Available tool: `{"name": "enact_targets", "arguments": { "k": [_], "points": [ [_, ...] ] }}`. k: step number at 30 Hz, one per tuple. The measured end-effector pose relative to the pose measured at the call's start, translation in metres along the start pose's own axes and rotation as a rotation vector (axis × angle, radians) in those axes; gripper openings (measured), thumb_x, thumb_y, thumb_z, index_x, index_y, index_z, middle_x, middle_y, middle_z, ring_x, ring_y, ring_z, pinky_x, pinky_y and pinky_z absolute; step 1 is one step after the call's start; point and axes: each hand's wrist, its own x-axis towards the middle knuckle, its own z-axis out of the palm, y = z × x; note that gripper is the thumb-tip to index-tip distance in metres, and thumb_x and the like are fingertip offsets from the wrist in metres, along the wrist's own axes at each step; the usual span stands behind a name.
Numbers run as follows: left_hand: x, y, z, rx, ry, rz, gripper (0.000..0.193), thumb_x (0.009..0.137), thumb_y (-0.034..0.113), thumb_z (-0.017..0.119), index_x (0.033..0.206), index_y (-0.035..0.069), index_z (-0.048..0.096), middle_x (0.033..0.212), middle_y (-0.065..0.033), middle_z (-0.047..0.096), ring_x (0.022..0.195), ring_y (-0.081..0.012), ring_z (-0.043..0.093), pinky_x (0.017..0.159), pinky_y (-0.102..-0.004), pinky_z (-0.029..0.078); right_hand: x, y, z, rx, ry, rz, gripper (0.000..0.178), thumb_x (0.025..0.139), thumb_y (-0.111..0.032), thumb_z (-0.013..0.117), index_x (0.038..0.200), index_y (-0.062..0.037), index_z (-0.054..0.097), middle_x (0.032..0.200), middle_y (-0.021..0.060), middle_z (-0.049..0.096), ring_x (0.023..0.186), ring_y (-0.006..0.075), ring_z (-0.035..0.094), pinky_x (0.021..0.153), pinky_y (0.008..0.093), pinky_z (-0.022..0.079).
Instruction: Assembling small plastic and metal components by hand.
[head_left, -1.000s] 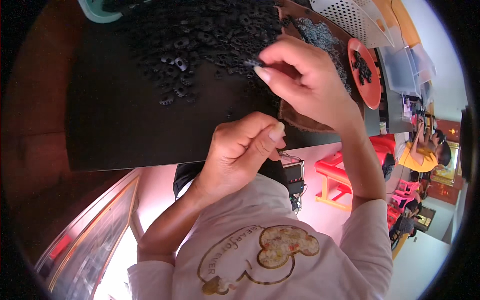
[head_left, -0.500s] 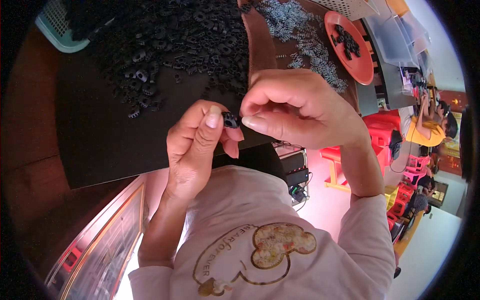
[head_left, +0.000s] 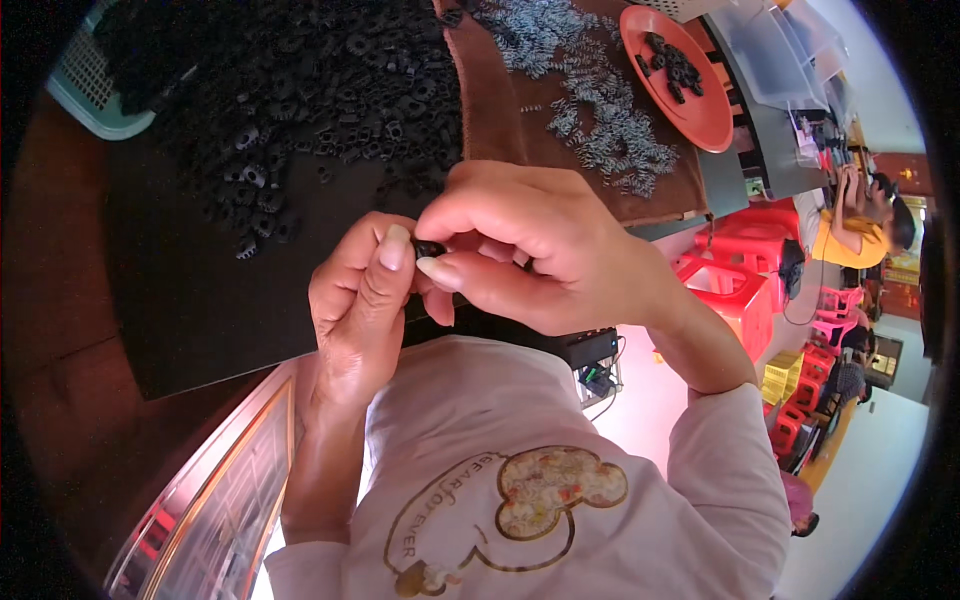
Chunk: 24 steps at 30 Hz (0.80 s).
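Observation:
Between my hands, just over the table's near edge, is a small black plastic part, rounded and glossy, probably a cord lock piece. My left hand pinches it between thumb and fingers. From the other side my right hand closes thumb and fingertips against the same part, covering much of it. Whether a spring is inside cannot be seen. Beyond the hands lies a big heap of black plastic pieces with holes in them. Loose silver coil springs are spread on a brown cloth to the right.
An orange-red plate at the far right bears several black pieces. A pale green basket stands far left on the dark table. Red stools and a person in yellow are off to the right.
My right hand has come in to the left and now presses on the black part, covering more of it. Both hands sit slightly further left in the picture as the view shifts.

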Motion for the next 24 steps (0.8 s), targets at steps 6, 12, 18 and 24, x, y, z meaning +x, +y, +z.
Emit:
{"name": "enact_targets", "arguments": {
  "k": [6,12,18,24],
  "points": [
    [-0.001,0.002,0.0,0.031,0.006,-0.033,0.031,0.099,0.025,0.046,0.088,-0.001,0.057,0.073,-0.0075,0.06,0.055,-0.0099,0.051,0.054,-0.0223,0.043,-0.007,0.02,-0.056,-0.407,0.139,0.08,0.007,0.085,-0.009,0.061,0.086,-0.0022,0.061,0.075,0.0103,0.059,0.066,0.0249,0.059,0.06,0.0325,0.047],
    [-0.001,0.0,-0.002,0.049,-0.027,0.008,0.029,0.099,0.023,0.046,0.087,-0.001,0.056,0.073,-0.0073,0.06,0.055,-0.0099,0.051,0.054,-0.0223,0.043,-0.005,0.055,-0.075,-0.845,-0.065,0.041,0.01,0.081,-0.007,0.055,0.09,-0.0032,0.056,0.086,0.0128,0.056,0.077,0.0335,0.06,0.064,0.0427,0.049],
    [-0.003,0.0,-0.001,0.036,-0.002,0.019,0.029,0.099,0.023,0.046,0.087,-0.001,0.057,0.072,-0.0073,0.06,0.054,-0.0099,0.051,0.054,-0.0222,0.043,0.001,0.065,-0.069,-1.054,-0.202,0.09,0.017,0.082,-0.005,0.057,0.099,-0.0054,0.057,0.09,0.0103,0.054,0.079,0.0322,0.058,0.064,0.0405,0.047],
    [-0.002,-0.002,-0.004,0.007,0.034,0.028,0.03,0.099,0.024,0.045,0.086,0.0,0.056,0.073,-0.0084,0.061,0.053,-0.011,0.052,0.052,-0.0224,0.044,0.001,0.059,-0.072,-0.814,-0.011,0.026,0.019,0.077,-0.002,0.057,0.096,-0.0036,0.056,0.083,0.0129,0.056,0.073,0.0319,0.06,0.062,0.0401,0.05]
  ]
}}
